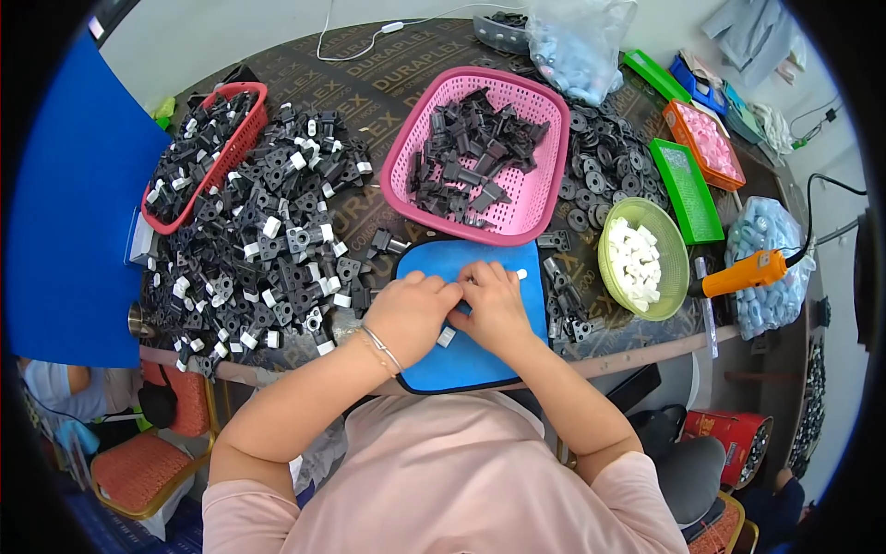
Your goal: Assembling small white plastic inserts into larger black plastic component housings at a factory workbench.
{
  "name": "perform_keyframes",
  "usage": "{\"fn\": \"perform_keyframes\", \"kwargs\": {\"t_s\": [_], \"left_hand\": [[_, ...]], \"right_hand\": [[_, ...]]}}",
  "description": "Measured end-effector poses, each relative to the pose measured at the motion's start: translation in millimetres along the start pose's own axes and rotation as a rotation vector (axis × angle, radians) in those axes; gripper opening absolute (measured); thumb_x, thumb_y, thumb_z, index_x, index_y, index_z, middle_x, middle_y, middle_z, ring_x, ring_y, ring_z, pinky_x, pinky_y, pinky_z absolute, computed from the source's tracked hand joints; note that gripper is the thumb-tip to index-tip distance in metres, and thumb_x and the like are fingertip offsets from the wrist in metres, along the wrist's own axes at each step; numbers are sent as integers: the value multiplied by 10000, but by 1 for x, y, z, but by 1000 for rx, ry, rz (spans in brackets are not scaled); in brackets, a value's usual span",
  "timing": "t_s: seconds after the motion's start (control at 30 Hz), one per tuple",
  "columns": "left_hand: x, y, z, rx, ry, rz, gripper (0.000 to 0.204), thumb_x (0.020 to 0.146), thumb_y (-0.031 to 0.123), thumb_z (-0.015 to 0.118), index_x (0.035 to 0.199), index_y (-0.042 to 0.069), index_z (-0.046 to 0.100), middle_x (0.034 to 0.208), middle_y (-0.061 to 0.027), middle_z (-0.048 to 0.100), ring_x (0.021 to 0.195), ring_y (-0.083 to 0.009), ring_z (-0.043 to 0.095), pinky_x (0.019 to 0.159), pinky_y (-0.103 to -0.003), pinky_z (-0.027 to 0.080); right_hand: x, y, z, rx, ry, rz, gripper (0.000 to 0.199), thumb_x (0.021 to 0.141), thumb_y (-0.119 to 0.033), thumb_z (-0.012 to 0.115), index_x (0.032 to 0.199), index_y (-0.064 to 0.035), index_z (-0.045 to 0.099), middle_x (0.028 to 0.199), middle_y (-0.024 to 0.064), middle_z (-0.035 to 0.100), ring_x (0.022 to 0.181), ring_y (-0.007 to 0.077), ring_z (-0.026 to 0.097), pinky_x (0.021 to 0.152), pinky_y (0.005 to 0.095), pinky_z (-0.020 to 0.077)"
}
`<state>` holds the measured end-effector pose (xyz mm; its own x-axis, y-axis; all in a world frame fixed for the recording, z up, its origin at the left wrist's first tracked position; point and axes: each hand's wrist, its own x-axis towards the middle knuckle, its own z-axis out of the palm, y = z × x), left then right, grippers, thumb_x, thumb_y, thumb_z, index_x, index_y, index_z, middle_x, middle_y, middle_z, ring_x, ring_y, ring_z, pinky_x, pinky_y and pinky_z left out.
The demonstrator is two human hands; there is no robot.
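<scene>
Over a blue mat (420, 365) with a dark edge, my left hand (413, 309) and my right hand (492, 305) meet, fingers curled and pinched together. Between them, mostly hidden by the fingers, is a small black plastic part (451, 324) with a white block-shaped end (446, 337) showing below. Both hands close around this part. A small white piece (521, 274) lies on the mat just beyond my right hand. To the left of the mat, next to my left hand, spreads a large pile of black parts with white ends (268, 249).
A pink basket (399, 152) of black parts stands beyond the mat, and a red basket (242, 138) is at left. At right are a yellow-green basket (680, 268) of white pieces, black discs (591, 175), green trays (688, 189), an orange electric screwdriver (746, 273) and a bag of light-blue pieces (771, 300).
</scene>
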<state>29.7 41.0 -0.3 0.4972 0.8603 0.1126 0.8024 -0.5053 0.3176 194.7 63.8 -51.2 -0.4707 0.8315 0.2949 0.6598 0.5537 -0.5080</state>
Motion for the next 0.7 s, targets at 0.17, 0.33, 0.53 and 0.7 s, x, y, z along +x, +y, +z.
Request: {"fn": "perform_keyframes", "kwargs": {"t_s": [0.17, 0.33, 0.53, 0.7], "left_hand": [[6, 24, 6, 223, -107, 16, 160, 743, 115, 560, 899, 88, 586, 810, -64, 591, 765, -247, 571, 684, -365, 481], [7, 14, 7, 172, -86, 22, 196, 745, 117, 557, 937, 97, 591, 816, -67, 601, 773, -241, 586, 688, -357, 492], [-8, -32, -30, -211, -59, -354, 308, 782, 101, 611, 1080, 74, 539, 907, -149, 620, 865, -359, 578, 735, -414, 479], [-21, -82, -79, 232, 306, -443, 516, 702, 56, 696, 1174, 61, 489, 1190, -187, 533, 1144, -359, 470, 916, -433, 392]], "right_hand": [[-4, 4, 2, 0, 22, 15, 249, 564, -164, 771, 772, -112, 645, 952, 16, 548, 909, 231, 506, 745, 390, 367], [0, 1, -11, 14, -113, 43, 290, 595, -169, 769, 842, -81, 645, 968, 33, 553, 975, 250, 503, 804, 406, 390], [47, -7, -93, 298, -145, -8, 208, 764, -31, 642, 968, -71, 642, 961, 90, 604, 726, 184, 602, 637, 288, 498], [118, 37, -75, -192, -80, -8, 234, 755, -7, 580, 969, -78, 639, 945, 132, 574, 818, 287, 620, 727, 380, 502]]}}
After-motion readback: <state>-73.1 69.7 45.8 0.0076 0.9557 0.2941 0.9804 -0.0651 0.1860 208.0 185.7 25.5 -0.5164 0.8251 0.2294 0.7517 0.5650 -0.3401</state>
